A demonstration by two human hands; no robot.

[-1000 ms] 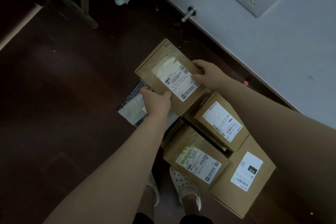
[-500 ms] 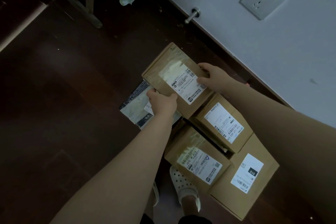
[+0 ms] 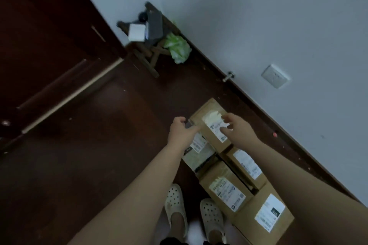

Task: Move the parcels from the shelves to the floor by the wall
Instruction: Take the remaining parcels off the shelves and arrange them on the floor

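1. a brown cardboard parcel (image 3: 212, 132) with a white label and a pale tape patch lies on the dark floor (image 3: 99, 165) near the white wall (image 3: 278, 26), heading a row of similar parcels (image 3: 227, 189).
2. right hand (image 3: 239, 130) over the label: grip loose, fingers spread, holding nothing.
3. left hand (image 3: 182, 131) at the parcel's left edge, fingers curled; blur hides whether its grip holds anything.
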